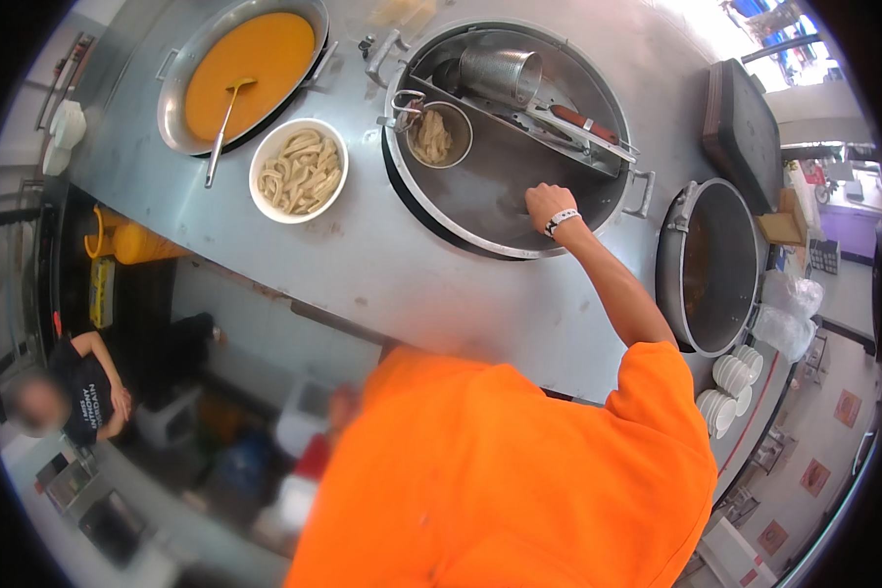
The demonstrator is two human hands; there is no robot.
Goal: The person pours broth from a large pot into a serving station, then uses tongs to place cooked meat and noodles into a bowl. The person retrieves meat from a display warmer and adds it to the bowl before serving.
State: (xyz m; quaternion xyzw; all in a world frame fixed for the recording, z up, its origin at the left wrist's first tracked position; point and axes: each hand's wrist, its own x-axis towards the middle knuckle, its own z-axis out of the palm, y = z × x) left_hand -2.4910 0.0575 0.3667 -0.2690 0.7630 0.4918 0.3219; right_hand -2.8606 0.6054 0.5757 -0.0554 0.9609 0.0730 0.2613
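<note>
My right hand (pixel 550 206), a patterned band at its wrist, is curled over the front right part of a large round metal pot (pixel 478 246). Its fingertips are hidden, so whether it holds anything cannot be told. Left of it, a small metal strainer basket (pixel 441 134) with pale strips of food hangs inside the pot's rim. Behind a metal divider (pixel 514 125) lie a perforated metal cylinder (pixel 501 76) and a tool with a reddish-brown handle (pixel 584 123). A white bowl (pixel 299 170) of thick pale strips stands left of the pot. My left hand is out of view.
A wide metal pan of orange liquid (pixel 250 73) holds a ladle (pixel 222 140) at the back left. On the right are a deep metal pot (pixel 731 272), stacked dark trays (pixel 742 136) and stacked white bowls (pixel 735 373). Another person (pixel 92 389) is at the lower left.
</note>
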